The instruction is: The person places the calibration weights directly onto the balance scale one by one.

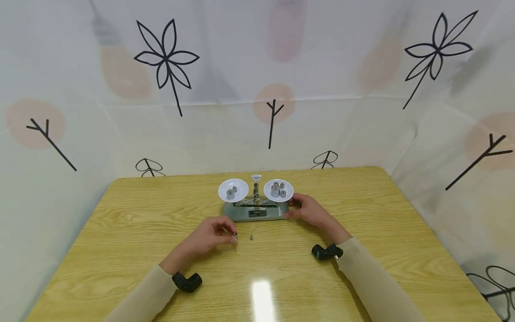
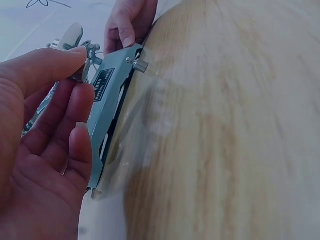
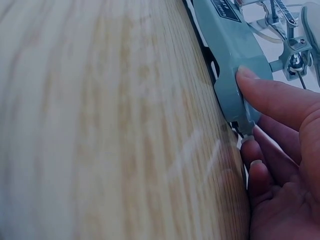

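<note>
A two-pan balance scale with a grey-green base stands toward the back of the table. My left hand pinches a small metal weight between thumb and fingers, just above the table in front of the base. My right hand grips the right end of the base; in the right wrist view the thumb presses its front face, with the other fingers curled around the end. Two metal weights sit on the left white pan, several on the right white pan.
A smaller metal weight stands on the wooden table in front of the scale. Behind the table hangs a white cloth with printed plants. Each wrist wears a black camera.
</note>
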{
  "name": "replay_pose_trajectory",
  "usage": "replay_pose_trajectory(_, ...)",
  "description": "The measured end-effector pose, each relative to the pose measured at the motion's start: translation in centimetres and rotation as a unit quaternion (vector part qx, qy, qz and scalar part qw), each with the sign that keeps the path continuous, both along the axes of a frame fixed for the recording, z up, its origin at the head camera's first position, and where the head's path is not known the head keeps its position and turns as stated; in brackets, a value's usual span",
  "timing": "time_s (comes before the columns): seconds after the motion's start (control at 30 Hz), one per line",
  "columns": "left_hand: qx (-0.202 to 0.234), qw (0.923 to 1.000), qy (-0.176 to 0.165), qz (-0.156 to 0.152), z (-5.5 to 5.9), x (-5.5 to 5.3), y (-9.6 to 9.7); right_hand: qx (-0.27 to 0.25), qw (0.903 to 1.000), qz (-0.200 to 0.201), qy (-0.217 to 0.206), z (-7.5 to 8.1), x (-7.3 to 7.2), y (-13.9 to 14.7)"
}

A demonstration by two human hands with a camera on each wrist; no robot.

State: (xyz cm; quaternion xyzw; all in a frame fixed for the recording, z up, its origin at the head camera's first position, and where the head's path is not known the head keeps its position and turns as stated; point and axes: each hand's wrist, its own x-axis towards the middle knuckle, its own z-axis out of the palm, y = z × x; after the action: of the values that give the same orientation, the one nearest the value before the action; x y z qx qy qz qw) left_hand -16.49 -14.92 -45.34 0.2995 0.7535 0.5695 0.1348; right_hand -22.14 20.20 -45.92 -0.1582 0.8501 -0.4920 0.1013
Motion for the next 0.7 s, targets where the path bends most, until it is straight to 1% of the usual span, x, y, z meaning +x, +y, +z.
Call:
replay_pose_trajectory(0.1,-0.010,0.9999,0.001,0.006,0.4,-0.1,-0.2,-0.001,1.0000,-0.001,-0.001,0.0,-0.1,0.0)
replay_pose_trajectory(0.27,-0.019,0.9996,0.018,0.013,0.9,-0.2,-0.5,-0.003,1.0000,0.000,0.001,0.0,-0.1,0.0)
replay_pose_trajectory(0.47,-0.009,0.9995,0.024,0.020,1.5,-0.4,-0.6,-0.004,1.0000,-0.002,0.000,-0.1,-0.2,0.1)
replay_pose_trajectory(0.7,0.005,0.9988,0.042,0.026,2.1,-0.6,-1.0,-0.004,1.0000,-0.003,0.001,-0.5,-0.2,0.3)
